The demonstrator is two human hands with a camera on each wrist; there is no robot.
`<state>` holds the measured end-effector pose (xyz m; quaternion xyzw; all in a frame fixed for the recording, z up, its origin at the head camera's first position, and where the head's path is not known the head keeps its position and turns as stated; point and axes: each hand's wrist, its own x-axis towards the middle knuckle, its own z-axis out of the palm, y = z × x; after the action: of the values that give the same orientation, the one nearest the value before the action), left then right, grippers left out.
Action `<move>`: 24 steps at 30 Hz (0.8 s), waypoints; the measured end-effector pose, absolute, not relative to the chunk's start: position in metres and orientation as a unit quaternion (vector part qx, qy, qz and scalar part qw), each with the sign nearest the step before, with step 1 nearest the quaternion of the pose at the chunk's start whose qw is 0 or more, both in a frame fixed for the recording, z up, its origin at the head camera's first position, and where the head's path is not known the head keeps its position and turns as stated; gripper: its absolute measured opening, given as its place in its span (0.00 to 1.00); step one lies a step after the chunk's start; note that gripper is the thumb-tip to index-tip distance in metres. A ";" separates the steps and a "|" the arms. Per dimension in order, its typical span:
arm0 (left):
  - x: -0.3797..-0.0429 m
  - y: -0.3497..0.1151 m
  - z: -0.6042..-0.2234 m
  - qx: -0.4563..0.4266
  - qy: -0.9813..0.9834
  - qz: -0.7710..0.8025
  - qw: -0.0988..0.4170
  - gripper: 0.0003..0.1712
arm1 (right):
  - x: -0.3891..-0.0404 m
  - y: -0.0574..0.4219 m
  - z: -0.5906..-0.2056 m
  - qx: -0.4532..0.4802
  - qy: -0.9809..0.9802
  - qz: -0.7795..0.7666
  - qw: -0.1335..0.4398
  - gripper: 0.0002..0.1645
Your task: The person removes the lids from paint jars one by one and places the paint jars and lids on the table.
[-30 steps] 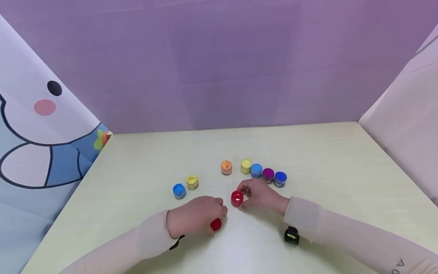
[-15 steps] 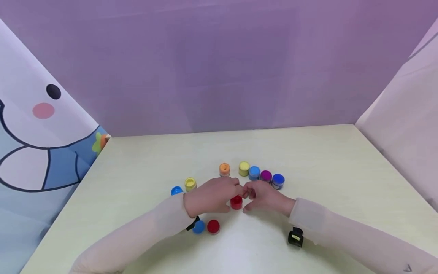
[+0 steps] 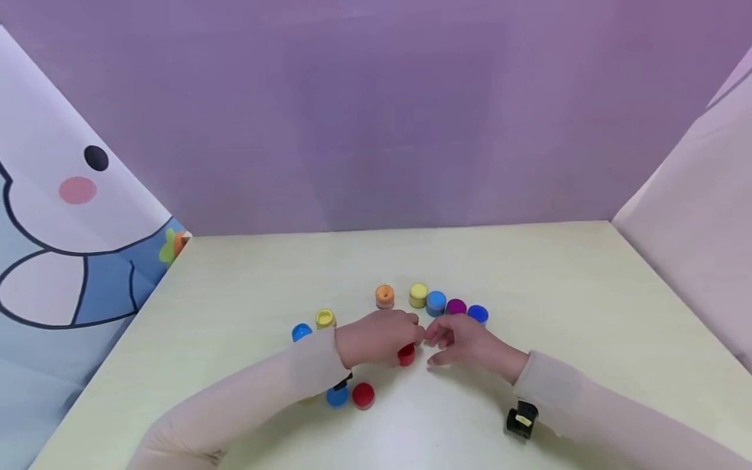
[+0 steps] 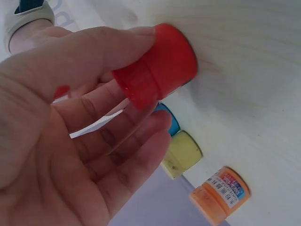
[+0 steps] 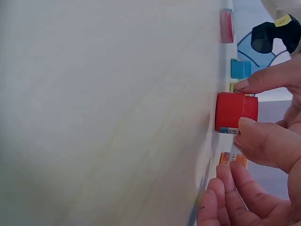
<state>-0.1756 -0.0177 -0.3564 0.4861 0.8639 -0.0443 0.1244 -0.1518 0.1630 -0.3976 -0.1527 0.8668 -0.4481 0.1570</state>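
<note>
My left hand [image 3: 378, 336] holds a small red paint jar [image 3: 407, 354] that stands on the table [image 3: 552, 274]. In the left wrist view, the left thumb presses along the side of that red jar [image 4: 171, 59], with the forefinger behind it and the other fingers loosely bent. Just to the right, my right hand [image 3: 472, 343] is held apart from the jar, thumb and forefinger spread and nothing between them. Its forefinger tip is close to the left fingertips; whether they touch I cannot tell. Part of the jar is hidden by the left hand.
Behind the hands stand jars in orange [image 3: 384, 297], yellow [image 3: 418, 296], light blue [image 3: 436, 303], purple [image 3: 456, 307] and dark blue [image 3: 478, 314]. Left are another yellow jar [image 3: 326, 318] and a blue one [image 3: 302, 331]. Nearer are blue [image 3: 337, 396] and red [image 3: 363, 395] ones.
My left hand has come from the nearer red jar to the one my right hand was holding. My right hand has let go and drawn back slightly rightward.
</note>
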 end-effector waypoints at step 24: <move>-0.209 -0.070 -0.346 0.400 0.910 -0.003 0.114 0.15 | -0.154 0.159 -0.386 -0.193 0.851 -0.471 0.125 0.19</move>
<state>-0.2087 -0.0701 -0.3462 0.3996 0.9096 -0.0029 0.1137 -0.1543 0.1586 -0.3863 -0.1931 0.8514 -0.4714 0.1251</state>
